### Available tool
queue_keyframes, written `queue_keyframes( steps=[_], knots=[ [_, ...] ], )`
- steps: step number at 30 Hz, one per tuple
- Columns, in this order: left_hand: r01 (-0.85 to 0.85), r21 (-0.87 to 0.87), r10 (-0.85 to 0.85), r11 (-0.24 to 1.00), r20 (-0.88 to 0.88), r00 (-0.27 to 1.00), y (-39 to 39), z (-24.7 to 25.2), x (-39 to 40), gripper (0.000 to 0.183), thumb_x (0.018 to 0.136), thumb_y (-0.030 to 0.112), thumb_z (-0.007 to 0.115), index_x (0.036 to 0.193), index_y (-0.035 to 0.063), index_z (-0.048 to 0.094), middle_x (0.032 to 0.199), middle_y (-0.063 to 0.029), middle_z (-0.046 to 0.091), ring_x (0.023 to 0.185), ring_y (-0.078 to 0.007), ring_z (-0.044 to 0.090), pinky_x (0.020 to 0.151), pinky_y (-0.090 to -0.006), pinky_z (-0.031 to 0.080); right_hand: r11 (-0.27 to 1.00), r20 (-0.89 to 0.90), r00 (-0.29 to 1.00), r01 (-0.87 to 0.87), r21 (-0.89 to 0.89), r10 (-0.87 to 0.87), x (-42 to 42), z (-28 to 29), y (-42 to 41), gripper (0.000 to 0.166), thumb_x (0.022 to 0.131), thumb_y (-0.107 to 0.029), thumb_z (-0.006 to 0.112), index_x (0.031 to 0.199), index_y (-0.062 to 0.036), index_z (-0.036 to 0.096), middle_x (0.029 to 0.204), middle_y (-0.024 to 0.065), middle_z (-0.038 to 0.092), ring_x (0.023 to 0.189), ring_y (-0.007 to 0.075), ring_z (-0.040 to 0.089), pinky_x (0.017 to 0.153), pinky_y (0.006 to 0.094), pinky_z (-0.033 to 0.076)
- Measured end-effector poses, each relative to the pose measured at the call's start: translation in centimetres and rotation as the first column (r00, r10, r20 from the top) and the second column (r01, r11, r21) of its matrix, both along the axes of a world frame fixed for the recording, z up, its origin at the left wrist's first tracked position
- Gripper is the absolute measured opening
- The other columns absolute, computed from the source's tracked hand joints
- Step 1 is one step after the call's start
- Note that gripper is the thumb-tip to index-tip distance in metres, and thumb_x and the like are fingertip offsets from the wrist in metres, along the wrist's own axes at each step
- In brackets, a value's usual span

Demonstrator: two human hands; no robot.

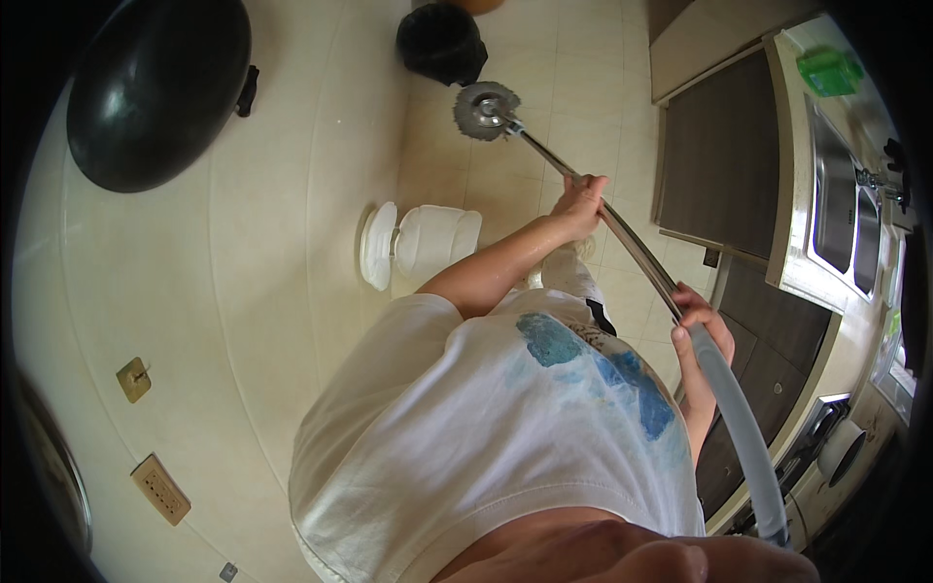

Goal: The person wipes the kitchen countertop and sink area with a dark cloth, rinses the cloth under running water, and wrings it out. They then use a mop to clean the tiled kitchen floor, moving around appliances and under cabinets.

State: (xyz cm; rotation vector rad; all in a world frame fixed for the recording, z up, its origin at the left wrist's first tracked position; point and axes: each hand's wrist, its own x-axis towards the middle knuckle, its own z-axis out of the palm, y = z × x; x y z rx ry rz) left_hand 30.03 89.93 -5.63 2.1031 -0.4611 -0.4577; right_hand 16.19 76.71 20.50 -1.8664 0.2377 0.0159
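A spin mop with a metal pole (639, 251) and a grey fringed mop head (466, 116) runs slantwise across the view. My left hand (583, 206) is closed around the middle of the pole. Higher up, my right hand (701, 324) grips it where the metal meets the grey handle sleeve (740, 423). The mop head is at the far end, beside a black plastic-like container or bag (441, 44), over the pale tiled floor (510, 157). Whether its strands press on the floor cannot be told. The handle's upper end is close to my chin.
A white bin (437, 240) with a white lid (377, 246) stands by the left wall. A large black pan or lid (160, 95) hangs there, above an outlet (161, 489). Dark cabinets (718, 153), a double sink (834, 204), a green container (829, 72) and a pot (840, 452) are right.
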Motion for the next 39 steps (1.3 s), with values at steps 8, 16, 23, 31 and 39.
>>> queue_keyframes(
  steps=[8,16,23,31,39],
  knots=[
    [0.253,0.115,-0.252,0.961,-0.022,0.967,-6.2,1.4,6.8,0.032,0.075,0.008,0.064,0.103,0.0115,0.049,0.112,-0.0098,0.051,0.113,-0.0353,0.042,0.096,-0.0456,0.036,0.983,0.084,0.995,0.044,0.179,-0.06,4.7,-1.1,-4.9,0.036,0.081,-0.033,0.069,0.071,-0.0061,0.047,0.086,0.013,0.06,0.108,0.0304,0.052,0.086,0.0399,0.043],
    [0.137,0.171,-0.132,0.976,-0.037,0.991,-8.2,1.2,13.7,0.032,0.072,0.006,0.063,0.101,0.0106,0.05,0.112,-0.0072,0.052,0.11,-0.0349,0.043,0.09,-0.0422,0.043,0.965,0.188,0.971,-0.184,0.185,0.149,12.7,-4.6,-10.3,0.018,0.081,-0.013,0.064,0.073,-0.0054,0.05,0.09,0.0144,0.06,0.108,0.0313,0.051,0.09,0.041,0.04],
    [0.06,0.186,-0.084,0.981,0.122,0.989,-6.9,-5.6,20.7,0.029,0.075,0.01,0.063,0.101,0.0144,0.051,0.112,-0.0035,0.052,0.113,-0.0345,0.043,0.085,-0.0436,0.048,0.933,0.248,0.919,-0.341,0.112,0.306,20.5,-6.3,-10.4,0.011,0.077,-0.003,0.061,0.076,-0.0038,0.05,0.089,0.0147,0.059,0.102,0.0318,0.053,0.092,0.0438,0.039],
    [0.057,0.299,-0.069,0.953,0.031,0.997,-5.6,-4.5,28.2,0.028,0.076,0.026,0.066,0.1,0.0192,0.054,0.113,0.0011,0.052,0.114,-0.0304,0.044,0.082,-0.0531,0.043,0.925,0.192,0.937,-0.328,0.19,0.292,27.9,-7.7,-10.1,0.012,0.08,-0.006,0.062,0.077,-0.0042,0.051,0.094,0.0139,0.059,0.111,0.0318,0.05,0.096,0.045,0.035],
    [0.018,0.283,-0.019,0.959,0.002,1.0,-3.2,-1.0,35.3,0.027,0.076,0.031,0.069,0.097,0.0176,0.058,0.104,0.0001,0.054,0.107,-0.0319,0.044,0.081,-0.0536,0.04,0.923,0.104,0.969,-0.246,0.296,0.225,36.8,-6.0,-8.9,0.012,0.079,-0.003,0.062,0.073,-0.0033,0.052,0.094,0.0136,0.06,0.113,0.0328,0.049,0.098,0.0463,0.035]
  ],
)
